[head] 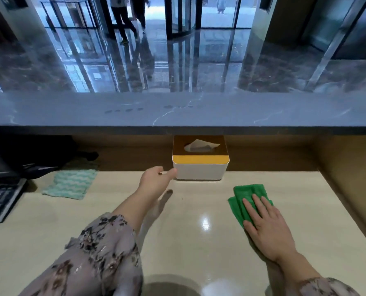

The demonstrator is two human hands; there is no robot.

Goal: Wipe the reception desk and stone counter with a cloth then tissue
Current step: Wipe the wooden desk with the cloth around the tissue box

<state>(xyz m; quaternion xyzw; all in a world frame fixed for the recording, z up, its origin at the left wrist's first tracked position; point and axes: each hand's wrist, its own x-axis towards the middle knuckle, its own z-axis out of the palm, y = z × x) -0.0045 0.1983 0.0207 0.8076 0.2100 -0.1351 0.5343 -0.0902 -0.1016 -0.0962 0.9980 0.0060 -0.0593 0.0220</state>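
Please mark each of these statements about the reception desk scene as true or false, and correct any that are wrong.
1. The right hand lies flat on the folded green cloth. True.
2. The left hand is gripping a tissue. False: it holds nothing and reaches toward the white tissue box with the yellow-brown lid.
3. A tissue sticks up from the slot in the box's lid. True.
4. The pale teal wavy-patterned cloth lies on the raised grey stone counter. False: it lies on the lower beige desk, near the black keyboard.
5. The tissue box stands on the stone counter. False: it stands on the beige desk, under the counter's edge.
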